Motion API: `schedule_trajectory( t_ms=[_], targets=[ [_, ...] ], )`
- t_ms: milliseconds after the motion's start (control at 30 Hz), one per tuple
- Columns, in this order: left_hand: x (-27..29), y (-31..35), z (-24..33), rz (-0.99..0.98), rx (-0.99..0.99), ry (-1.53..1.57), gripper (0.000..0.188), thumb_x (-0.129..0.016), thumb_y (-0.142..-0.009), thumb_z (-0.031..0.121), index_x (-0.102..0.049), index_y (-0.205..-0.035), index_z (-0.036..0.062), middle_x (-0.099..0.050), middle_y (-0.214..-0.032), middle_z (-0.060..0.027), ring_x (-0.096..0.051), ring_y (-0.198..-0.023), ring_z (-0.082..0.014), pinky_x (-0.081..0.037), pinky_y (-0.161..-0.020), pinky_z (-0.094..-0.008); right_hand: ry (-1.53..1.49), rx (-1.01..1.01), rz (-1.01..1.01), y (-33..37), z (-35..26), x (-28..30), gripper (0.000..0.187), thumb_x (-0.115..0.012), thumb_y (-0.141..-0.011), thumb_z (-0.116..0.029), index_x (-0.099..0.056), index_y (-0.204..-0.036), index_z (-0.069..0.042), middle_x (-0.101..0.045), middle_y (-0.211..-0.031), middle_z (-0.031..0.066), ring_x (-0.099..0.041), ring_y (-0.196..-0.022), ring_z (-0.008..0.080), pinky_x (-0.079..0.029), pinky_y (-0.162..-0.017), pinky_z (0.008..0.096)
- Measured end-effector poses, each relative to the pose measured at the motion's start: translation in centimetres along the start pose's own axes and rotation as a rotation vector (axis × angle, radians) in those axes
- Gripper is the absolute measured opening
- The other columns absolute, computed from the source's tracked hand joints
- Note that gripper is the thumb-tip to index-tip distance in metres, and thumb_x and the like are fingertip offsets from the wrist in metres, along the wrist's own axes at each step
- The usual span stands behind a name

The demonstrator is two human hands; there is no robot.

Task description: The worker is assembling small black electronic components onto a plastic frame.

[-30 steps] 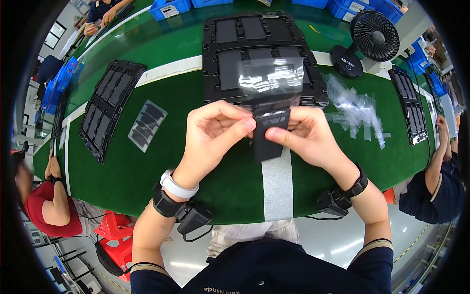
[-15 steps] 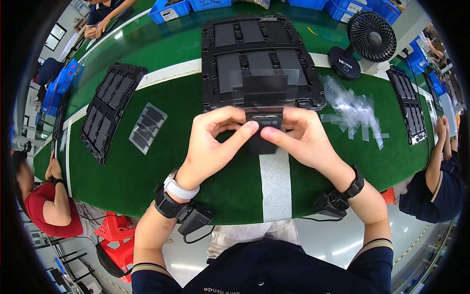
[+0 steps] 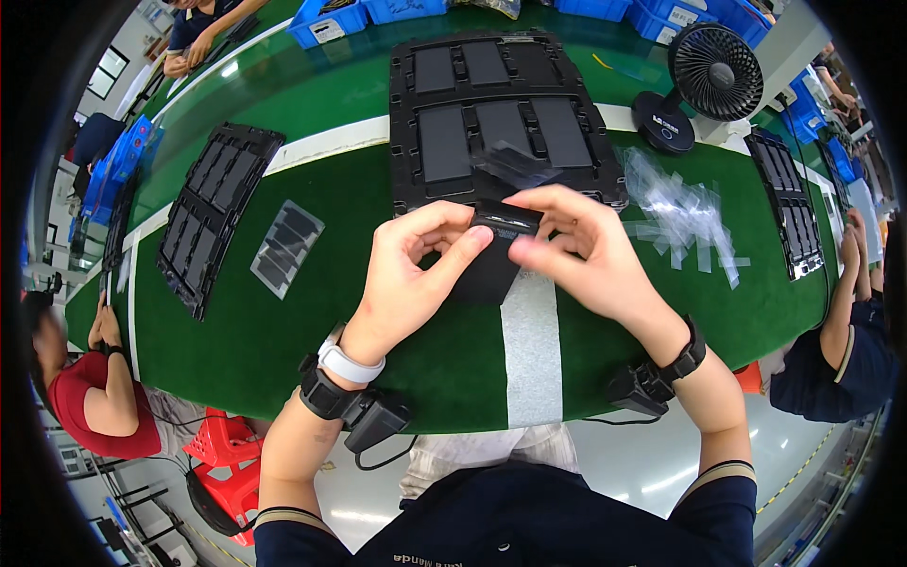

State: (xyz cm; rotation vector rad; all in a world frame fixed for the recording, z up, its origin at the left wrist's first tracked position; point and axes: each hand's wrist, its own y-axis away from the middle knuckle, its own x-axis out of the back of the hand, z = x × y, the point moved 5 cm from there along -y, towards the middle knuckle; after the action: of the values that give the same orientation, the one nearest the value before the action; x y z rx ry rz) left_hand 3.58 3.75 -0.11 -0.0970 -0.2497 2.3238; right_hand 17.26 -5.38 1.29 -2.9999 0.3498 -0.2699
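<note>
A thin black panel (image 3: pixel 487 283) with a glossy, curved upper strip is held up at mid-table, over the pale strip on the mat. My left hand (image 3: pixel 420 255) pinches its left end between thumb and fingers. At the other end, my right hand (image 3: pixel 590 250) has its index finger along the top edge and its blurred thumb against the front. A dark see-through film (image 3: pixel 515 165) sticks up at a slant behind the panel. Just beyond lies a black tray (image 3: pixel 403 156) with dark flat panels in its slots.
To the left are a clear sheet with dark strips (image 3: pixel 287 248) and another black tray (image 3: pixel 196 307). Clear film strips (image 3: pixel 685 208) lie heaped on the right, near a black fan (image 3: pixel 715 71). Blue bins (image 3: pixel 406 8) line the back. People sit at both sides.
The dark film has gone from upright to slanted. The panel's upper strip now shows glossy and curved. My right index finger has shifted left along the top edge.
</note>
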Motion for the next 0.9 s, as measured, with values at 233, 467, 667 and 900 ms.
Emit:
schedule_trajectory(
  t_ms=[233,467,667,900],
  targets=[
    [-1.7,0.2,0.5,-0.266,0.106,0.157,0.02,-0.055,-0.091,0.011,-0.055,-0.106,-0.0022,-0.064,-0.09,-0.0059,-0.059,-0.079,-0.0085,-0.048,-0.072,-0.0241,-0.147,0.099,0.077,0.5,-0.4,0.2,0.03,-0.066,-0.079,-0.002,-0.059,-0.107,0.002,-0.062,-0.084,0.0043,-0.059,-0.076,0.0076,-0.051,-0.064,0.0211],
    [-2.1,0.8,0.9,-0.361,0.236,0.146,0.026,-0.046,-0.095,0.016,-0.05,-0.113,-0.0021,-0.064,-0.078,-0.0085,-0.06,-0.058,-0.011,-0.049,-0.057,-0.0225,-0.038,0.239,0.122,0.8,-1.7,0.6,0.033,-0.063,-0.08,0.0,-0.058,-0.113,0.0,-0.065,-0.094,0.0075,-0.062,-0.079,0.0096,-0.052,-0.063,0.0227],
    [-2.1,1.0,0.9,-0.417,0.256,0.127,0.028,-0.044,-0.096,0.018,-0.048,-0.115,-0.0019,-0.063,-0.074,-0.008,-0.058,-0.053,-0.0097,-0.046,-0.05,-0.0214,0.294,0.524,0.127,0.7,-2.5,-0.1,0.038,-0.064,-0.077,0.001,-0.059,-0.114,-0.001,-0.066,-0.092,0.0118,-0.061,-0.071,0.0164,-0.05,-0.062,0.0247],
    [-2.4,1.2,1.3,-0.331,0.212,0.238,0.028,-0.044,-0.095,0.017,-0.048,-0.115,-0.0021,-0.063,-0.073,-0.0071,-0.056,-0.051,-0.0084,-0.046,-0.05,-0.0215,0.304,0.612,0.21,1.1,-2.6,0.7,0.034,-0.069,-0.072,0.0,-0.065,-0.105,-0.002,-0.067,-0.081,0.0098,-0.057,-0.061,0.0153,-0.047,-0.057,0.0258]
  ],
)
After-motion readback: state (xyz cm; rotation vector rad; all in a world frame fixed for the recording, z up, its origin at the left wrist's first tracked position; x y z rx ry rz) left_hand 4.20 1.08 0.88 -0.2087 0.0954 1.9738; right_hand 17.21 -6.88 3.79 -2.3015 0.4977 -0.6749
